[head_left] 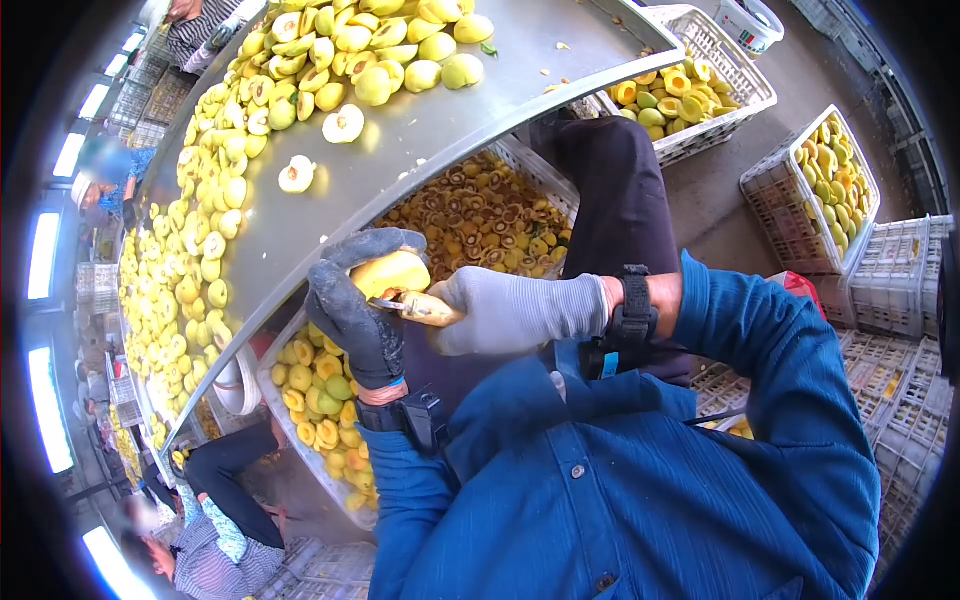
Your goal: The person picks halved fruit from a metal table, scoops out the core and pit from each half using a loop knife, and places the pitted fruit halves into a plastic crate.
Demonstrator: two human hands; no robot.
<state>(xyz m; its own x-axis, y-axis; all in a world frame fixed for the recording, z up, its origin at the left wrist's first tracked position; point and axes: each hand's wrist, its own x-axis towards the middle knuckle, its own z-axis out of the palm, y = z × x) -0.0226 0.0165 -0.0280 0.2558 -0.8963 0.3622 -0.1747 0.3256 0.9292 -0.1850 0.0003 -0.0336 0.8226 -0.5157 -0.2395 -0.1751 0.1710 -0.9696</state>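
My left hand (343, 318), in a dark grey glove, is closed around a yellow peach (393, 272). In a light grey glove, my right hand (485, 308) grips a pitting knife (430, 309) by its pale, worn handle. The knife's short metal end meets the lower side of the peach, and its tip is partly hidden there. Below my hands, a crate holds brown pits and scraps (480, 215). Left of my lap, a white crate (290, 425) contains yellow peach pieces.
A metal table (400, 150) bears a long heap of peach halves (200, 230), with two cut halves apart from it. More crates of peaches (690, 100) (835, 180) stand at right, near stacked crates (890, 275). Other people sit along the table's far left side.
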